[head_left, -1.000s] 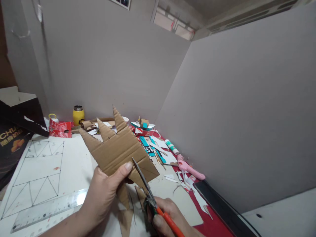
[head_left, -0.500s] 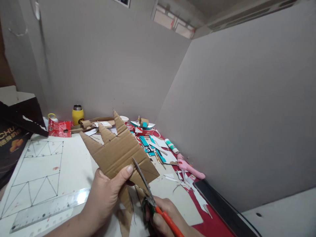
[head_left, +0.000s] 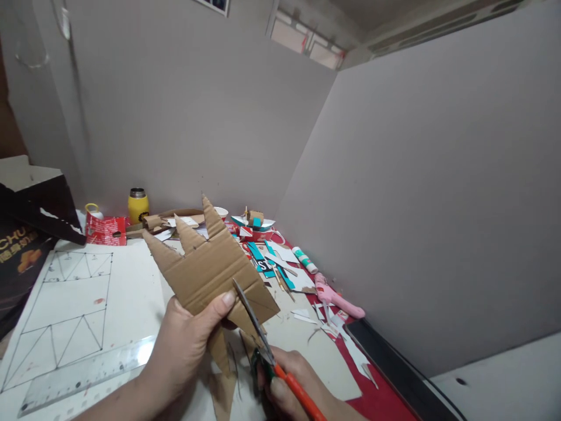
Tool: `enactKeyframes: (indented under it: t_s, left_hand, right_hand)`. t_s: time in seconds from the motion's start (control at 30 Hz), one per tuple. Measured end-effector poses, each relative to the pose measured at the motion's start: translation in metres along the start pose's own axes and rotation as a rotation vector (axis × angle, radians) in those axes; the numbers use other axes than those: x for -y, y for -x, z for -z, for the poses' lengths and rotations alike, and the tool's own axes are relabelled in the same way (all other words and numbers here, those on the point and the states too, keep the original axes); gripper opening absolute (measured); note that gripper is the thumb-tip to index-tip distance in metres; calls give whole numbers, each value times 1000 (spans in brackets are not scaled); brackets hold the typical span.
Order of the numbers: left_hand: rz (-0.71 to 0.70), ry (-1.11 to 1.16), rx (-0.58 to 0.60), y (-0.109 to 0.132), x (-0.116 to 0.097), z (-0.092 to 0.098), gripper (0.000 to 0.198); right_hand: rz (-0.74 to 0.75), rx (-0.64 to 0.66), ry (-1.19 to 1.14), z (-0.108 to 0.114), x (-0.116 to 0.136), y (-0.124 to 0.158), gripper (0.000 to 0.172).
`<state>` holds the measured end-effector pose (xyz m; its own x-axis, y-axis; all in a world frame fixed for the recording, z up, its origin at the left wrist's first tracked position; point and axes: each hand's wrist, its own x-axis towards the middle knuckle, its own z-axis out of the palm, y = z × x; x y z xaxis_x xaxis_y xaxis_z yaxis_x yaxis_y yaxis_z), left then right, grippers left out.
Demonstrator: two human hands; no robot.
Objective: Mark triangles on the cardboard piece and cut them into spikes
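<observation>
A piece of brown corrugated cardboard (head_left: 205, 266) with several pointed spikes along its far edge is held up above the table. My left hand (head_left: 186, 339) grips its lower left side, thumb pressed on the front face. My right hand (head_left: 293, 380) is closed round orange-handled scissors (head_left: 297, 386). One scissor blade lies across the front of the cardboard near its lower edge, close to my left thumb; the other blade is largely hidden behind it. Below hang or lie pointed cardboard pieces (head_left: 223, 392), partly covered by the hands.
At left lie a sheet with drawn triangles (head_left: 83, 298), a clear ruler (head_left: 87, 368) and a black box (head_left: 39, 199). A yellow bottle (head_left: 138, 206) stands at the back. To the right are paper scraps (head_left: 302, 316), a pink glue gun (head_left: 337, 298) and a black device (head_left: 377, 362).
The cardboard has shifted very slightly, its right corner moving a little left. Both hands keep their hold, and the scissors stay at nearly the same place on it.
</observation>
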<state>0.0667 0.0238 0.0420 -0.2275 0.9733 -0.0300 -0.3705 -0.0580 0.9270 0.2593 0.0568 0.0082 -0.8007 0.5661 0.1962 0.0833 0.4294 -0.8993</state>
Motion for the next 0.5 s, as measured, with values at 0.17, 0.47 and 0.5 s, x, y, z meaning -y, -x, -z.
enactKeyframes:
  t_s: [0.17,0.47,0.5]
  left_hand:
    - [-42,-19,-69,-6,-17,3,33]
    - [-199,149,-214,-28,-53,25,41]
    - [-202,153,-221,-29,-56,27,38]
  right_hand:
    - [-19,89,47,5,-2,-1,54]
    - [6,17,115,12,-20,0,48]
    - [2,-7,127,14,-21,0,47]
